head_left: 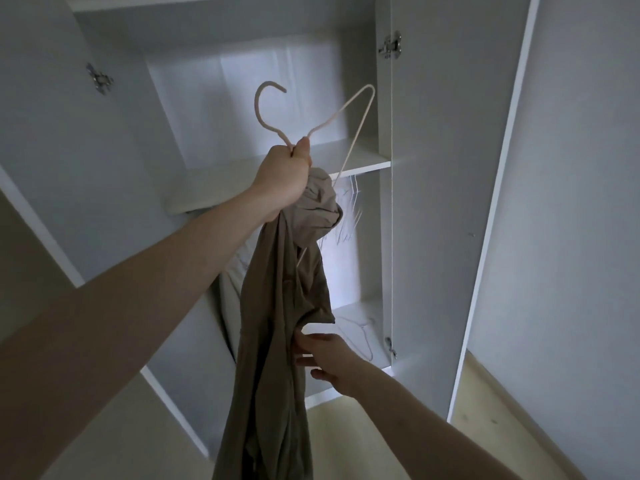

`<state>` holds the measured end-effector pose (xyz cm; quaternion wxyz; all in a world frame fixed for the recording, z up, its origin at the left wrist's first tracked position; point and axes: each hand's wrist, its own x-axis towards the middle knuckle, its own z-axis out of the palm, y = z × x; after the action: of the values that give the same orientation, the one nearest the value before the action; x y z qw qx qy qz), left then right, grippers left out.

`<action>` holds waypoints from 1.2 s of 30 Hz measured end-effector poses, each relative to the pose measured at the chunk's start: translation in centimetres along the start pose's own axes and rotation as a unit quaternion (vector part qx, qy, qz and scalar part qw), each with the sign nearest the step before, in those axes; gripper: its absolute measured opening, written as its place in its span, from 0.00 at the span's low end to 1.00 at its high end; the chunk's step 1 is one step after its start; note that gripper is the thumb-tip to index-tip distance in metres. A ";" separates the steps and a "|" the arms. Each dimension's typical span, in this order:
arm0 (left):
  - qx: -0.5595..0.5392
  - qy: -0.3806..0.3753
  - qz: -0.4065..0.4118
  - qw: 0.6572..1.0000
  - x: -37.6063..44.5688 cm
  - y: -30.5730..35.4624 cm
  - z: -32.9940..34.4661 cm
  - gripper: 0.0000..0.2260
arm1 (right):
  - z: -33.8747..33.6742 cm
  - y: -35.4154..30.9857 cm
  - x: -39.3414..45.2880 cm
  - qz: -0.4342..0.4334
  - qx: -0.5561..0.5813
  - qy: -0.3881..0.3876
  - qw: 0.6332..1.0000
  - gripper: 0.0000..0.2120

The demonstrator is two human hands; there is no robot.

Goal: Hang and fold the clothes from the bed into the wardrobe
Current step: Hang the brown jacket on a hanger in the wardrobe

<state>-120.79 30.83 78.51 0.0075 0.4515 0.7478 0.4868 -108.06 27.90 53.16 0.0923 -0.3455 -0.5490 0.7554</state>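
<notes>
I see taupe garment (277,323) draped bunched on thin beige hanger (332,116), hanging long, raised before open white wardrobe (415,202); hanger tilted, hook up.

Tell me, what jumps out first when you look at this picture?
Right in the middle, the left hand holds up a pale pink wire hanger with a long olive-brown cloth garment drooping from it. Lower down, the right hand touches the cloth. Behind stands the open white wardrobe, with empty white hangers under its shelf.

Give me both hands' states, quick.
Left hand: grips the hanger neck and bunched garment.
Right hand: fingers on the garment; a grip cannot be told.
</notes>
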 end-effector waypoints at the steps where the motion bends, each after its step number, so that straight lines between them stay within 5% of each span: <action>1: 0.000 0.002 -0.002 1.000 0.1 -0.1 -0.4 0.20 | 0.6 0.0 0.3 0.008 -0.014 -0.009 1.000 0.23; 12: 0.019 0.026 0.011 0.999 0.8 -1.5 -4.8 0.19 | 3.3 -0.7 2.9 -0.022 0.081 -0.055 0.995 0.17; 17: 0.017 0.115 -0.010 0.993 1.9 -3.0 -7.2 0.20 | 1.0 3.3 3.9 -0.099 -0.094 0.054 0.989 0.04; 23: -0.034 0.164 0.015 0.986 2.9 -1.5 -9.7 0.21 | -3.5 11.9 5.8 0.007 -0.210 0.129 0.969 0.10; 28: -0.049 0.152 0.014 0.987 3.4 0.2 -11.6 0.20 | -9.2 16.3 5.7 0.097 -0.382 0.197 0.898 0.17; 30: -0.048 0.110 0.003 0.993 3.2 0.1 -11.7 0.20 | -10.8 15.5 5.6 0.115 -0.428 0.157 0.883 0.24; 33: -0.089 0.036 0.008 0.995 2.7 0.1 -11.6 0.21 | -11.1 11.4 6.4 0.109 -0.273 0.079 0.953 0.41; 36: -0.126 -0.032 0.017 0.991 2.1 0.9 -11.7 0.23 | -9.0 5.4 7.0 0.010 -0.161 0.075 0.984 0.50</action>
<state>-126.72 23.94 86.27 0.0802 0.4747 0.6720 0.5627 -106.38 36.42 43.99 0.0691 -0.4166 -0.6516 0.6301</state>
